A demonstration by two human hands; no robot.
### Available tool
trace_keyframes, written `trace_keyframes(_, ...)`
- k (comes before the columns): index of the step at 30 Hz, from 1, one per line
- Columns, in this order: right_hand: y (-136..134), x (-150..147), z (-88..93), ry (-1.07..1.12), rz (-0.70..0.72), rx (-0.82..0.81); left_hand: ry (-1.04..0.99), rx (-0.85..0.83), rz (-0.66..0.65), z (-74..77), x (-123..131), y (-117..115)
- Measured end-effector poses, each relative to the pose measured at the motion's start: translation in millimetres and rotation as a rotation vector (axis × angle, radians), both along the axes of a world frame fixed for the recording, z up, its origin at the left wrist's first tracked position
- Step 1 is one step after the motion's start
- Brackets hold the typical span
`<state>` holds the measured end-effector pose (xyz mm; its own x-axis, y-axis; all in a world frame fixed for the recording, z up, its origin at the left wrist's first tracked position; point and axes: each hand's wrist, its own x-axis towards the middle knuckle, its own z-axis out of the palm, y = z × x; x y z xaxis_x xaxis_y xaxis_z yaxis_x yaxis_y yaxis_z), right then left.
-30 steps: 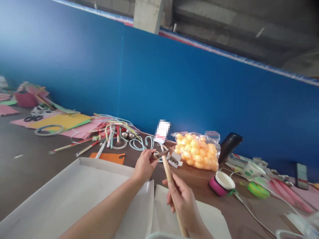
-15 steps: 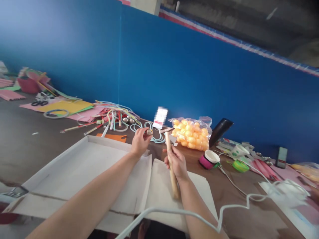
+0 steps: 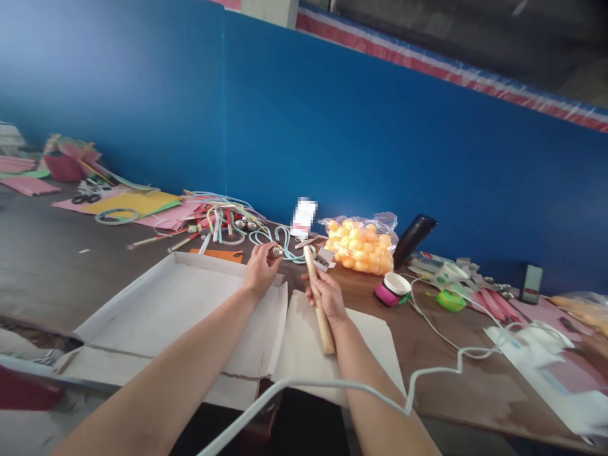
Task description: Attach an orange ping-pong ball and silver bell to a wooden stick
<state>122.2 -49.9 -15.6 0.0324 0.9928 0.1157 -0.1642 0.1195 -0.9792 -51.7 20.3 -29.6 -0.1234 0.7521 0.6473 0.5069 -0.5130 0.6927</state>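
Observation:
My left hand (image 3: 259, 272) pinches a small shiny silver ball (image 3: 276, 252), which looks like a jingle bell, above the far right corner of a shallow white box lid (image 3: 190, 316). In my right hand (image 3: 329, 295) is a pale wooden stick (image 3: 321, 316), its upper end tilted away from me. Fingers wrap around the stick's middle. Below it lies a cream sheet (image 3: 365, 335). A little open box (image 3: 324, 258) with small bits inside sits just beyond my right hand. Blue cord (image 3: 285, 239) lies in loops behind the ball.
A bag of orange balls (image 3: 358, 246) rests by the blue wall (image 3: 332, 126), next to a black bottle (image 3: 414, 240). Cups (image 3: 393, 289), a white cable (image 3: 323, 383) and a phone (image 3: 531, 284) are to the right. Coloured paper (image 3: 137, 204) and scissors (image 3: 85, 198) lie left.
The view has shifted slightly, and both hands appear a little further left. Each hand keeps its hold. The little box beyond my right hand shows more clearly.

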Motion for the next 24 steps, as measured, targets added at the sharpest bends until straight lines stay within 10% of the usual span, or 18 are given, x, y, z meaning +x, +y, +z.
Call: trace_keyframes(24,-2.9,5.7,-2.9,-0.018,-0.065,-0.060,-0.043,0.013,-0.006,-3.1,-5.5,3.6)
